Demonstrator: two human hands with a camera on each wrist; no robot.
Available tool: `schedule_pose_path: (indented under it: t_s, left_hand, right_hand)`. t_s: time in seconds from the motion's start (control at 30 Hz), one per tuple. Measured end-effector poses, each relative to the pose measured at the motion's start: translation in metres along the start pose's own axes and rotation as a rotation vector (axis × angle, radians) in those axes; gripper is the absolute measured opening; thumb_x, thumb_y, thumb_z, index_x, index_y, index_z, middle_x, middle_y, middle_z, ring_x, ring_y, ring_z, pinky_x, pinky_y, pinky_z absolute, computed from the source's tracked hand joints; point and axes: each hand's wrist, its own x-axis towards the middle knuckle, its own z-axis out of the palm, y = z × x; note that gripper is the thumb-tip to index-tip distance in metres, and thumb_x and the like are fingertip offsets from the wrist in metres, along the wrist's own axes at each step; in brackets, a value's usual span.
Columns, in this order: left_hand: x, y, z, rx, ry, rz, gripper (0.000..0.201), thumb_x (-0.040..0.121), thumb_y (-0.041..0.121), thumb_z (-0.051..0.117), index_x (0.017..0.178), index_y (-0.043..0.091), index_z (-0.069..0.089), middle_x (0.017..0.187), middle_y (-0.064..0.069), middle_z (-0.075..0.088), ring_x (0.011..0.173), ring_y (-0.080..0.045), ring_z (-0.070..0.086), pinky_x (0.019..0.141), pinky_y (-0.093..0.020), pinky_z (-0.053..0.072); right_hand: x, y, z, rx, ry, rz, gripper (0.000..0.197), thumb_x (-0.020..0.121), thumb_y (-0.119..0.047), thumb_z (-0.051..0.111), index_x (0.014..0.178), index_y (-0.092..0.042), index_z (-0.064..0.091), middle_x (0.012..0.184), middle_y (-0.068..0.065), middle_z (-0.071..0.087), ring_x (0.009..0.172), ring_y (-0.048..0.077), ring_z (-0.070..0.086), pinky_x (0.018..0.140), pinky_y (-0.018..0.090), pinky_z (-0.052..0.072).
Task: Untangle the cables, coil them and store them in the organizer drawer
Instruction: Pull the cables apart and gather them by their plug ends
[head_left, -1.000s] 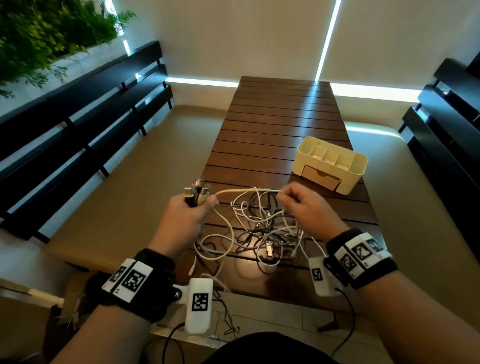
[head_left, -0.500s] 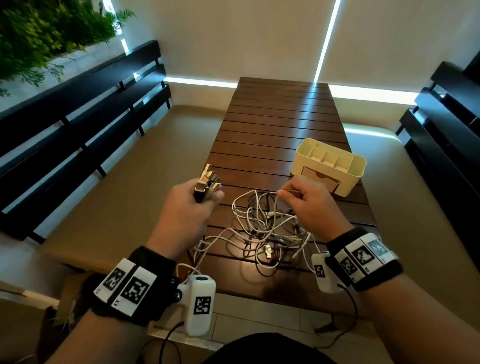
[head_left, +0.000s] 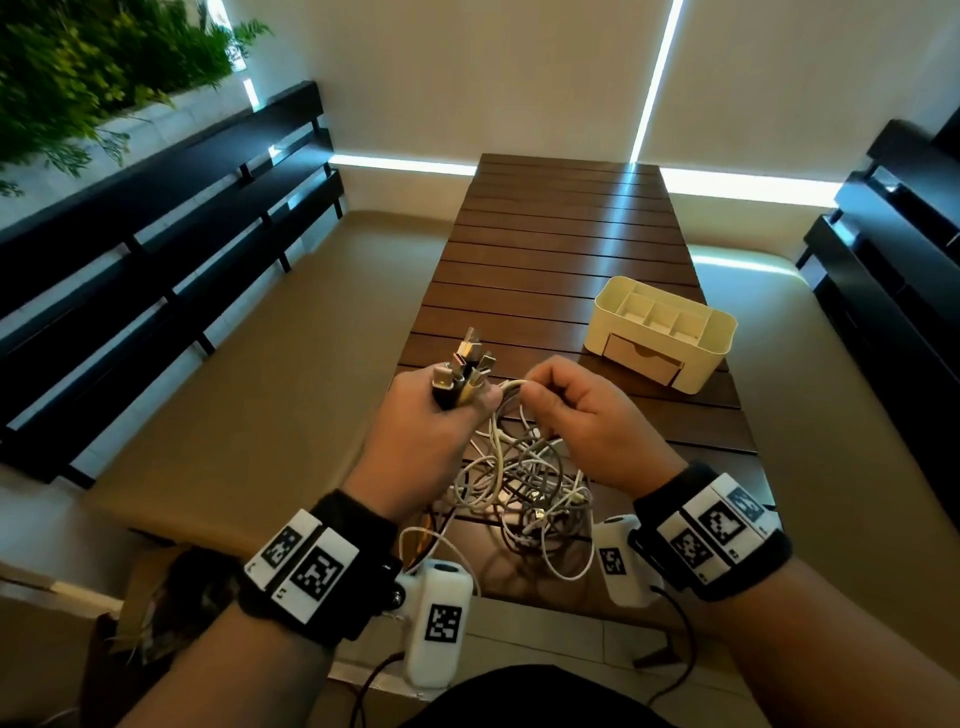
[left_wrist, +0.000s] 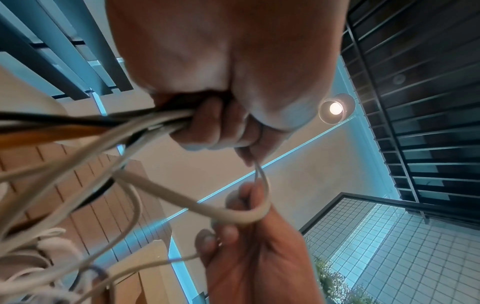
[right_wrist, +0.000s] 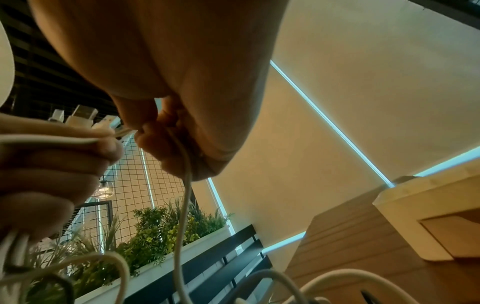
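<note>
The left hand (head_left: 434, 415) is clenched around a bundle of cable ends. The connectors (head_left: 464, 364) project up and away from the person out of the top of the fist, fanned slightly apart. Below the fist the cables (head_left: 524, 483) hang down as a loose tangle of white, grey and dark strands, whose lower loops rest on the near end of the slatted wooden counter (head_left: 561, 249).

The right hand (head_left: 582, 415) sits just beside the left, fingers curled, pinching one white cable (left_wrist: 228, 214). In the left wrist view this strand bends in a tight loop over the right fingers (left_wrist: 246, 197) and runs up to the left fist. In the right wrist view its free length drops almost vertically towards the tangle.

The cream organizer (head_left: 717, 358) stands on the counter beyond the right hand, well apart from the cables. Its drawer (head_left: 641, 358) is closed and faces the person.
</note>
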Motion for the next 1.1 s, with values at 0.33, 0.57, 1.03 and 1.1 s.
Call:
schedule_pose_path:
  t_s: [0.33, 0.57, 1.03, 1.1]
  left_hand:
    - [0.001, -0.006, -0.024, -0.394, -0.001, -0.170, 0.019, 0.097, 0.012, 0.058, 0.082, 0.001, 0.060, 0.052, 0.002, 0.034, 0.043, -0.014, 0.028, 0.044, -0.025, 0.029]
    - [-0.011, -0.028, -0.015, -0.042, -0.110, -0.280, 0.037, 0.095, 0.027, 0.065, 0.075, -0.003, 0.057, 0.056, 0.004, 0.043, 0.049, -0.012, 0.038, 0.054, -0.031, 0.034]
    - [0.008, -0.012, -0.003, 0.060, 0.034, -0.114, 0.022, 0.095, 0.026, 0.066, 0.093, 0.005, 0.070, 0.081, -0.012, 0.068, 0.064, -0.014, 0.054, 0.059, -0.016, 0.042]
    - [0.010, -0.013, 0.007, 0.037, -0.058, -0.117, 0.025, 0.094, 0.030, 0.066, 0.075, 0.015, 0.062, 0.061, 0.006, 0.060, 0.055, -0.006, 0.047, 0.053, -0.017, 0.036]
  right_hand:
    - [-0.008, 0.026, 0.004, -0.054, -0.163, 0.246, 0.021, 0.104, -0.029, 0.043, 0.096, -0.023, 0.061, 0.092, -0.006, 0.068, 0.085, 0.003, 0.065, 0.081, 0.033, 0.051]
    - [0.015, -0.009, -0.023, -0.028, 0.185, -0.033, 0.018, 0.101, -0.019, 0.054, 0.104, -0.016, 0.071, 0.084, -0.016, 0.064, 0.076, -0.004, 0.056, 0.070, 0.011, 0.044]
    - [0.012, 0.020, -0.006, -0.634, -0.052, -0.265, 0.019, 0.098, -0.026, 0.056, 0.097, -0.015, 0.072, 0.080, -0.017, 0.042, 0.069, 0.003, 0.042, 0.063, 0.017, 0.031]
    - [0.013, 0.010, -0.004, -0.550, -0.046, -0.279, 0.019, 0.098, -0.024, 0.056, 0.097, -0.013, 0.072, 0.080, -0.015, 0.042, 0.069, 0.005, 0.044, 0.059, 0.017, 0.035]
